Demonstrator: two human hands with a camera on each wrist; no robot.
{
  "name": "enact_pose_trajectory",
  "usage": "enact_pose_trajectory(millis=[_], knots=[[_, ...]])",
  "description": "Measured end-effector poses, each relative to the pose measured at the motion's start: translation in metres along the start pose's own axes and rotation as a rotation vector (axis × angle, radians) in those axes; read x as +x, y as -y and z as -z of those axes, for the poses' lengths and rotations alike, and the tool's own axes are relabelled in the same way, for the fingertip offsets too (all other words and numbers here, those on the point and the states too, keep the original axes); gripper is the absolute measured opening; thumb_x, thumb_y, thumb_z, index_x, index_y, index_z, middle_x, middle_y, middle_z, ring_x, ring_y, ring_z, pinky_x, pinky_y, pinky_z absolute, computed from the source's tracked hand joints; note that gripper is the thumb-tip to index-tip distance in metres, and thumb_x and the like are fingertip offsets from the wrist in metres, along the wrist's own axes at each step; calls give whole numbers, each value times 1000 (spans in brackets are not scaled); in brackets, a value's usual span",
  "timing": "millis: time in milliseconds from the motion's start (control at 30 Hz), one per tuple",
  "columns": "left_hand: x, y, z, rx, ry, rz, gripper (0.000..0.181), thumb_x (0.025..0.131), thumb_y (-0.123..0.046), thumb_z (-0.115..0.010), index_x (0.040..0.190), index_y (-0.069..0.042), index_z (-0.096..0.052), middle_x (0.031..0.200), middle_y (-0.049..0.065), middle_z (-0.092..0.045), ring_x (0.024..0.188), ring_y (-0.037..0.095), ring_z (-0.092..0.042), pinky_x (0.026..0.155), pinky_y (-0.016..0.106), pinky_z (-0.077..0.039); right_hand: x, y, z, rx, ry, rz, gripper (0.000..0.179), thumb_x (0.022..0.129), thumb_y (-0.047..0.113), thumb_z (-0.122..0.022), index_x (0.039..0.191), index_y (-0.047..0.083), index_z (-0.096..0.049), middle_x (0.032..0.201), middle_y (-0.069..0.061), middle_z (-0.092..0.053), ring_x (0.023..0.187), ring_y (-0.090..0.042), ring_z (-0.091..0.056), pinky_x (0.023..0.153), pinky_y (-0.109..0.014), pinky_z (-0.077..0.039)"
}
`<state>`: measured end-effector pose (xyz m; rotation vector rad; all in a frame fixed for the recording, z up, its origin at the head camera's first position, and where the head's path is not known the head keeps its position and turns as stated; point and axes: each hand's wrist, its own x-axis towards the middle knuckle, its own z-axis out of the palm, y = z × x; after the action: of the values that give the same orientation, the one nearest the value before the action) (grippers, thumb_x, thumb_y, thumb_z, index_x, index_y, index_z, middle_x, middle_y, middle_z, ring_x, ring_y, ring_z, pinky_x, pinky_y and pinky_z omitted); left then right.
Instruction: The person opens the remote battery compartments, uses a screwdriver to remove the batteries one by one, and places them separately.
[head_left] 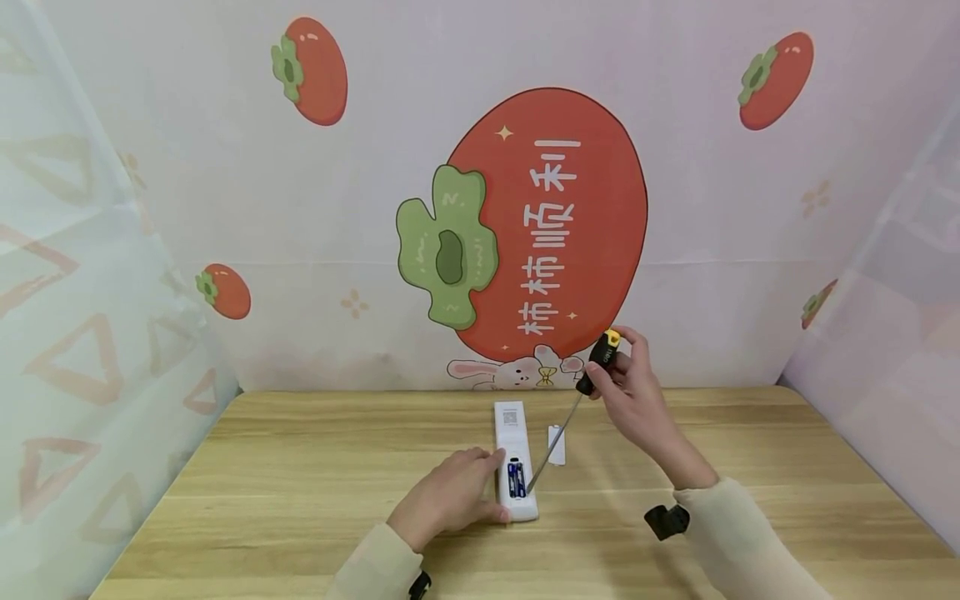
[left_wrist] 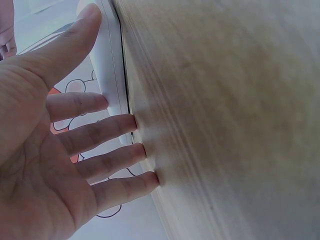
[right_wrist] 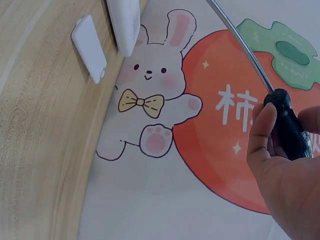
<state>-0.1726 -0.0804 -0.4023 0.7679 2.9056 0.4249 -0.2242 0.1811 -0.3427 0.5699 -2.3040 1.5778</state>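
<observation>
A white remote control [head_left: 511, 440] lies back side up on the table, its battery compartment uncovered with blue batteries [head_left: 517, 481] inside. My left hand [head_left: 453, 492] rests along the remote's left side, thumb near its lower end. In the left wrist view its fingers [left_wrist: 102, 135] are extended, with the thumb and index finger touching the remote's edge. My right hand [head_left: 637, 406] grips the black and yellow handle of a screwdriver [head_left: 598, 365]. The slanted metal shaft reaches down to the compartment's lower right edge; whether the tip touches a battery I cannot tell.
Right of the remote, the small white battery cover [head_left: 556, 445] lies on the wooden table [head_left: 315, 467]. A printed cloth [head_left: 697, 250] with persimmons and a rabbit hangs behind the table's back edge, with fabric at both sides.
</observation>
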Motion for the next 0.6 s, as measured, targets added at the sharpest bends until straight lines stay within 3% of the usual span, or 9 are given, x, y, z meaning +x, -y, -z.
enact_pose_trajectory(millis=[233,600], knots=[[-1,1,0,6,-8,-14,82,81,-45,-84,144,-2,-55,134,17,-62,123,32,-58,106,43,-48,2,3,-8,17,27,28,56,106,5,-52,150,5,-17,119,-28,-64,88,-27,-67,71,-30,-59],[1,0,0,-2,11,4,81,81,-46,-84,145,-4,-56,133,16,-62,122,30,-58,106,43,-48,2,11,-15,-18,76,55,57,105,4,-54,150,8,-19,118,-29,-63,96,-34,-68,76,-34,-61]])
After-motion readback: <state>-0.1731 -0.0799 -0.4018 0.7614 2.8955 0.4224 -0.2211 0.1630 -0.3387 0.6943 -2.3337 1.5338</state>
